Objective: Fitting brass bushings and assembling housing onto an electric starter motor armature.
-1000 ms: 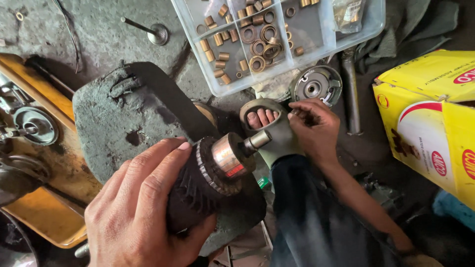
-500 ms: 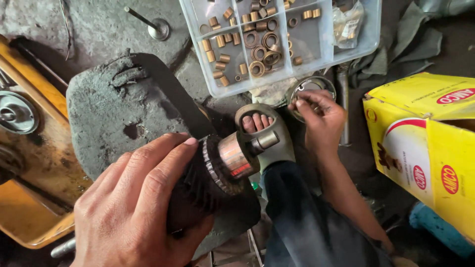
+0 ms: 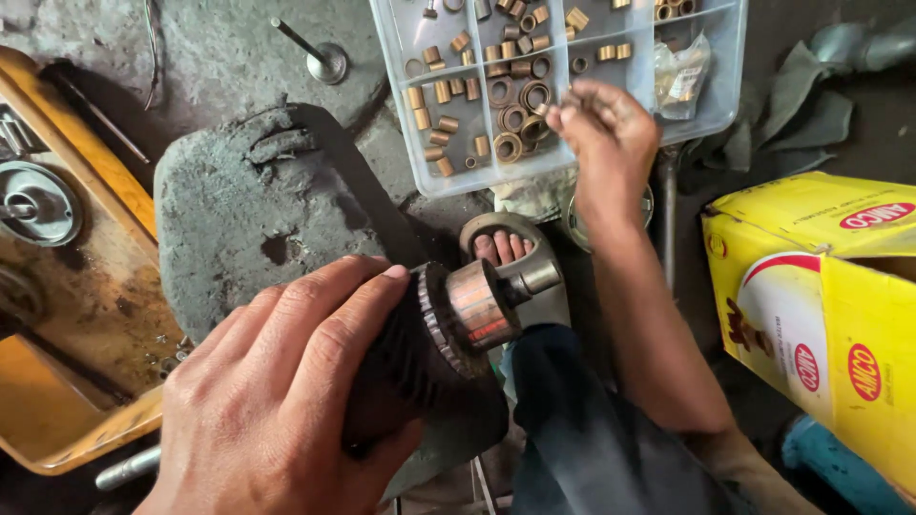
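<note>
Armature [image 3: 434, 348], the dark wound rotor with its copper commutator and short shaft end pointing away from us, sits low in the middle of the view, and we have our left hand [image 3: 277, 401] wrapped around its body, fingers curled over the windings in a firm grip. Beyond it lies a clear compartment box [image 3: 401, 114] full of brass bushings [image 3: 510, 95] and rings, and our right hand [image 3: 606, 133] hovers over it with fingertips drawn together as if pinching one small piece, though we cannot tell whether anything is between them. We judge the work to be at the parts-picking stage: the shaft end looks bare, nothing fitted yet. Our sandalled toes [image 3: 503, 248] peek out behind the shaft, and the yellow carton [image 3: 821, 305] is cut off at the right edge.
</note>
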